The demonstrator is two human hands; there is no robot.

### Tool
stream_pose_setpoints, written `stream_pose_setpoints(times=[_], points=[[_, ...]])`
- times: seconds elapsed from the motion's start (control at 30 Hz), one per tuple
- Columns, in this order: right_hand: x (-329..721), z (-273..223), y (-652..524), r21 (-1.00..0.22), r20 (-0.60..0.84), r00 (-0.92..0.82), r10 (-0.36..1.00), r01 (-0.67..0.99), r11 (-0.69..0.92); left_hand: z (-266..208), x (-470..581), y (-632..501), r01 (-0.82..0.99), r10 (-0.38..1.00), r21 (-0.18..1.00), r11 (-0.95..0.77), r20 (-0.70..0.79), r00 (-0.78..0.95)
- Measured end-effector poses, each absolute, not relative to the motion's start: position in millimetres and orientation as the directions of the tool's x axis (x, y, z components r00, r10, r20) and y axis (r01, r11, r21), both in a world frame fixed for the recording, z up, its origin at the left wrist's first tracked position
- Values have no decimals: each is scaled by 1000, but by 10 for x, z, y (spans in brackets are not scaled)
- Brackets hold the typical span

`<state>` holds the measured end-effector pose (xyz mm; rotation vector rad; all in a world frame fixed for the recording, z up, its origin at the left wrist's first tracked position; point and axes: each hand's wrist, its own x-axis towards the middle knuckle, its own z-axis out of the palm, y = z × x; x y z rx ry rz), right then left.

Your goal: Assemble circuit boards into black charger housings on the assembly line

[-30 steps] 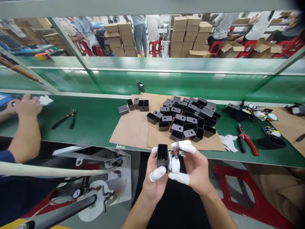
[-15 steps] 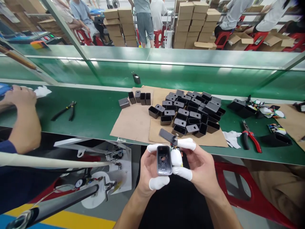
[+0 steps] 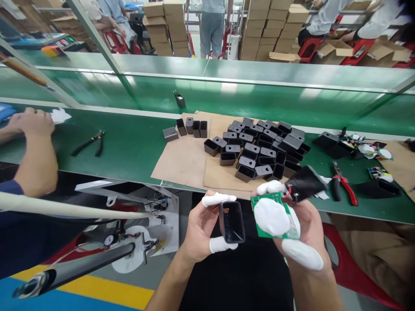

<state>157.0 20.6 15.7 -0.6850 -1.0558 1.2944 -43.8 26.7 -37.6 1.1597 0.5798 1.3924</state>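
White finger cots cover fingertips on both of my hands. My left hand (image 3: 201, 231) grips a black plastic housing (image 3: 234, 222) by its sides, its open end turned toward me. To its right, apart from the housing, my right hand (image 3: 308, 233) holds a green circuit board (image 3: 259, 207) with white putty-like blobs (image 3: 271, 217) on it. A black end piece (image 3: 306, 183) hangs on wires from the board's upper right. Beyond my hands, many similar black housings (image 3: 246, 162) stand crowded on brown cardboard (image 3: 184, 162), some open end up.
Red-handled pliers (image 3: 344, 185) and boards with wires (image 3: 366, 147) lie at the right. Black-handled cutters (image 3: 89, 144) lie at the left, near another person's arm (image 3: 35, 151). A black adapter (image 3: 179, 100) stands behind the cardboard. A red stool (image 3: 350, 268) is at my lower right.
My right hand has moved right, carrying the circuit board away from the housing and turning its green face toward me. My left hand still grips the housing, now slightly farther right.
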Motion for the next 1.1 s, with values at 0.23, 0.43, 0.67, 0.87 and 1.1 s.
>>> stream_pose_setpoints(times=[0.23,0.43,0.67,0.87,1.1], points=[[1603,193,146,-883,405,-135,904,-317,348,-375,-470,261,-425,917,877,-226,339,212],[1636,282,236,-903,415,-239,878,-224,366,-352,-477,248,-377,910,902,-210,321,261],[1589,381,246,-918,397,-261,880,-125,377,-328,-492,245,-324,911,922,-214,308,275],[1579,381,265,-917,398,-252,882,-71,393,-309,-511,266,-332,915,921,-204,300,270],[1576,354,282,-918,387,-276,880,-30,394,-317,-534,264,-329,919,924,-194,289,268]])
